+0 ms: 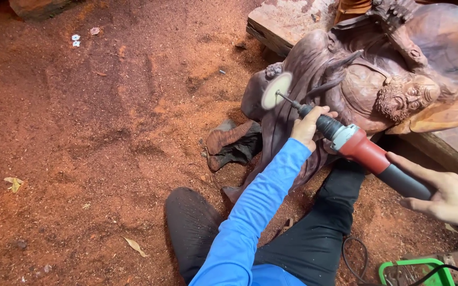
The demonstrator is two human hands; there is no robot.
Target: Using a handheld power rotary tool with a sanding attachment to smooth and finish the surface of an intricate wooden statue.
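The left hand point(307, 126) is clenched around the dark neck of the rotary grinder point(364, 153), just behind its shaft, while the right hand point(449, 197) grips the black rear handle with the fingers wrapped along it. The grinder lies across the lap-side flank of the carved wooden figure point(377, 90), its red body just beside the figure's chest, and its pale round buffing disc point(276, 90) is pressed against, or held just off, the figure's draped robe (contact cannot be confirmed, since the disc is blurred by spin). The step in hand is judged to be the smoothing of the robe folds on the side of the figure farthest from the bearded head. For the next move, a steady two-handed hold would be called for, with the disc kept flat to the curve and drawn along the fold rather than dug into it, as the thin raised ridges near the disc could be nicked. The figure is propped on a stone slab point(287, 21) behind it. In front of the figure, black-trousered legs point(314, 238) are folded on sawdust-covered ground point(80, 148), and a dark wood offcut point(231, 143) lies just beside the figure's base. A green frame point(398, 265) and a black cord point(353, 259) lie well apart from the figure, near the knee.
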